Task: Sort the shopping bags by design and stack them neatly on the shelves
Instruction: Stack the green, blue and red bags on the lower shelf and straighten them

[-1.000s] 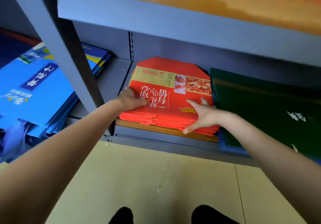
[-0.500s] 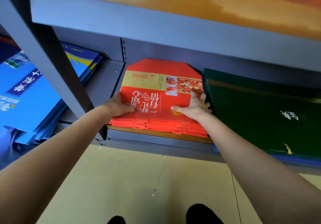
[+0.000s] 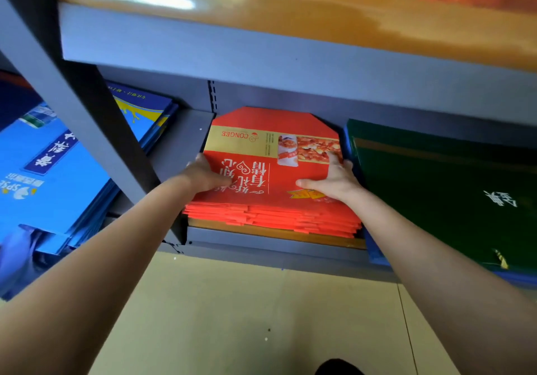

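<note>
Down at the centre of the frame, a stack of flat red bags [image 3: 270, 217] is lying on the lower shelf [image 3: 261, 251], its front edges fanning out slightly toward the camera. The top bag is showing a gold band with the word CONGEE and a food photo, printed upside down from this view.

Both hands are resting on that top bag. The left hand [image 3: 203, 175] is lying at the stack's left edge, thumb on top of the printed face, and its other fingers are hidden, so I cannot tell how far they are curling. The right hand [image 3: 335, 181] is pressing flat near the stack's right edge, fingers stretched out straight toward the back and thumb pointing left across the bag, gripping nothing.

Just beside the stack on the right, a pile of dark green bags [image 3: 436, 188] is sitting on the same shelf, apparently on top of blue ones. At the left of the frame, past a slanting grey post [image 3: 87, 113], a heap of blue bags [image 3: 55, 179] is lying loosely. An upper shelf [image 3: 290, 52] is running across the top of the frame, and tan floor [image 3: 247, 316] is filling the bottom.
</note>
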